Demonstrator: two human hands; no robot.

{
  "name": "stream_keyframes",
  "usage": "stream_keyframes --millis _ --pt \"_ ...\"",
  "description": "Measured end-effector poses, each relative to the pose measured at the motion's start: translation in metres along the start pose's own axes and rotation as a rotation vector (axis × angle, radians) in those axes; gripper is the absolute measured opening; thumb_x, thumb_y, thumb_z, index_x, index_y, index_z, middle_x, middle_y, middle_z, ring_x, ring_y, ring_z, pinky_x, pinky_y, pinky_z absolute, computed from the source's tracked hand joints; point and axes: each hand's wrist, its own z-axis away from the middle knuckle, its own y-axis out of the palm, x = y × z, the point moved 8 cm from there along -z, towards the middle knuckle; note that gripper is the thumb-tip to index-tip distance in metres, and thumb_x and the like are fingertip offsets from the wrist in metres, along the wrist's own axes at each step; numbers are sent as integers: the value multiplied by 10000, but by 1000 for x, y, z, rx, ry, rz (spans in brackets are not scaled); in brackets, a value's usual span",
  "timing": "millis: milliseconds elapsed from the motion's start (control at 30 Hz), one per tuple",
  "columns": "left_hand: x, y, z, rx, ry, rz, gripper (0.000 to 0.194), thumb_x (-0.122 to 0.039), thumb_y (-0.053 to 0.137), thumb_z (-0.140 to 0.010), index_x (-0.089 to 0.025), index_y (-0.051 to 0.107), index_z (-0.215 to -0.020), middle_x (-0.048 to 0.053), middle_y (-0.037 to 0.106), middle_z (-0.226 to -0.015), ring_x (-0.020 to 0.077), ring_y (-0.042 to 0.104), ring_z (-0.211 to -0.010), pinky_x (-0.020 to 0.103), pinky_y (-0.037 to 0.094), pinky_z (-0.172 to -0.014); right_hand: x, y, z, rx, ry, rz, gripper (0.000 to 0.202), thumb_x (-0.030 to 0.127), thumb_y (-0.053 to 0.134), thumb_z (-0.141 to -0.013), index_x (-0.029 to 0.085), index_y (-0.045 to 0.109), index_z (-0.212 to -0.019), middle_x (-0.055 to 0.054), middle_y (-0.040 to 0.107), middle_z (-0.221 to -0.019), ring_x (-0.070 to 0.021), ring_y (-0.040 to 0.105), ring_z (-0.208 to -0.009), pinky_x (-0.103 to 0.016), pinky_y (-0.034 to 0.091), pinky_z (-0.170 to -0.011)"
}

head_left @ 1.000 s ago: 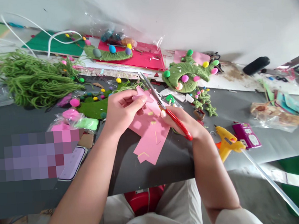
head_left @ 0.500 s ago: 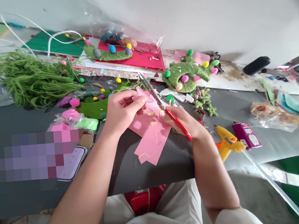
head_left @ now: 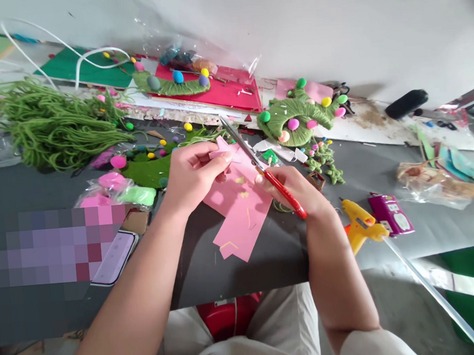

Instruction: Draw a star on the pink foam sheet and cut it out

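Observation:
My left hand (head_left: 193, 175) pinches a small pink star (head_left: 235, 154) between thumb and fingers. A pair of scissors (head_left: 283, 191) with red handles is gripped in my right hand (head_left: 297, 186). Their blades look closed or nearly so, pointing up and to the left just beside the star's right edge. Beneath both hands a pink sheet (head_left: 243, 226) with notched, cut edges lies on the dark table, with thin yellowish marks on it. My palm hides part of the scissor handles.
Green yarn (head_left: 60, 125) heaps at the left, near a phone (head_left: 114, 258). Behind the hands sit a green yarn-wrapped shape (head_left: 298, 118) with coloured pompoms and a red sheet (head_left: 230, 88). A yellow glue gun (head_left: 359, 225) and a purple box (head_left: 391, 214) lie right.
My right hand and the scissors have shifted slightly right, leaving a little more space between blades and star. The left hand stays almost still, holding the star.

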Motion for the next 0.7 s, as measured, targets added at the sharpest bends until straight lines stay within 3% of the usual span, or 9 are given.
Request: stream_keyframes --millis 267,433,533,700 --pt "-4 4 0 47 -13 -14 135 -185 738 -852 -219 785 -730 -8 669 -633 126 611 -565 260 504 -554 0 -6 2 -121 -2 -68 555 635 689 -937 211 432 -688 48 371 -635 -99 330 -589 -281 238 -535" --pt "-4 7 1 82 -21 -47 176 -172 738 -830 -198 726 -656 -13 625 -592 120 578 -564 254 464 -552 7 -3 2 -95 -38 -81 589 744 714 -856 201 502 -771 27 437 -718 -119 368 -665 -285 300 -580" --pt "1 15 3 180 -80 -32 136 -181 751 -815 -194 727 -682 -1 654 -629 128 602 -590 246 473 -549 6 -4 0 -143 -66 -151 563 738 668 -897 203 530 -795 15 468 -737 -132 419 -679 -297 341 -603" --pt "10 34 12 403 -165 -27 111 -188 740 -847 -188 760 -737 17 677 -673 144 645 -583 255 513 -540 2 -1 -7 -169 -142 -348 394 520 820 -853 217 571 -825 2 588 -801 -153 545 -710 -326 447 -673"
